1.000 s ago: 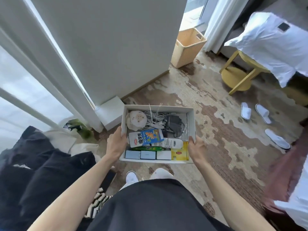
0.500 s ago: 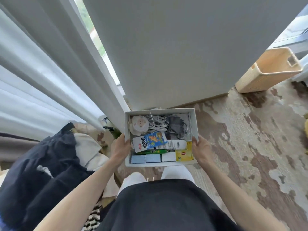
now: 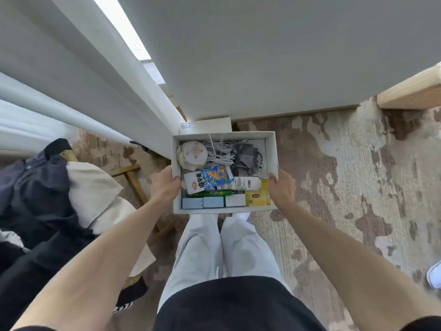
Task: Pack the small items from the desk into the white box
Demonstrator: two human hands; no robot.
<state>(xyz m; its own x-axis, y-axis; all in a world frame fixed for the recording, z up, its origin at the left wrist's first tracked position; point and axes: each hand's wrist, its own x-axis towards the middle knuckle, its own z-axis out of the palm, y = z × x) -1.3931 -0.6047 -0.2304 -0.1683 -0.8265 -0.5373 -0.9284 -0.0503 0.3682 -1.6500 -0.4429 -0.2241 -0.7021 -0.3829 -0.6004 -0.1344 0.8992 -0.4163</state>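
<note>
Hands, left hand (image 3: 165,185) and right hand (image 3: 281,187), grip the full white box (image 3: 272,151), fingers curled on its sides; wall (image 3: 262,56) and clothes pile (image 3: 47,192) close by.

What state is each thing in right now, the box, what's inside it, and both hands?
White box: open, no lid on, held above the carpet.
Left hand: gripping the box's left wall.
Right hand: gripping the box's right wall.
White cable: coiled in the box.
Snack packet: lying flat on top.
Lipton packet: in the near right corner.
</note>
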